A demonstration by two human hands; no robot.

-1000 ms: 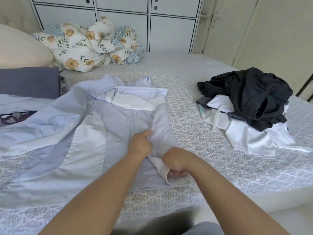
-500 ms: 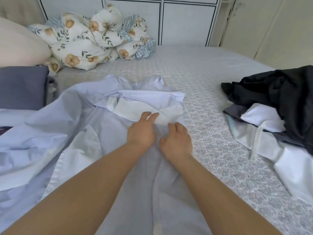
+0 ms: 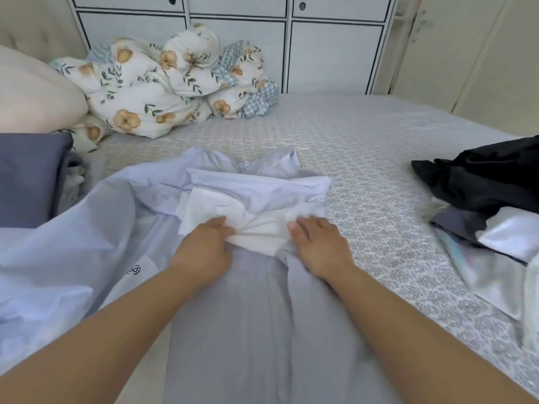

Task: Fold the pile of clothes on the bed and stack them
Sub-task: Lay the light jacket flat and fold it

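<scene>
Both hands moved up from the hem w/ the folded sleeve; left hand point(image 3: 204, 252) & right hand point(image 3: 319, 247) now press flat, fingers straight, on the jacket point(image 3: 256, 316); right side fold done, left side still spread.

Thin pale lavender jacket point(image 3: 250, 316) of smooth, matt woven cloth, lightly creased; folded-in white panel point(image 3: 233, 217) of finer, slightly crisp fabric. Bed cover point(image 3: 364, 158) of matt textile with a raised, repeating grey medallion pattern, quilted in look. Pile of clothes point(image 3: 490, 199) at right: black matt cloth on top, glossy satin-like white fabric beneath. Floral duvet point(image 3: 163, 91) of soft, puffy printed cotton-like cloth, with a checked blue patch. Cream pillow point(image 3: 32, 94) smooth and matt; grey-blue pillow point(image 3: 26, 176) of plain matt cloth. Cabinet fronts point(image 3: 329, 53) behind the bed smooth, painted white, faintly grained.
</scene>
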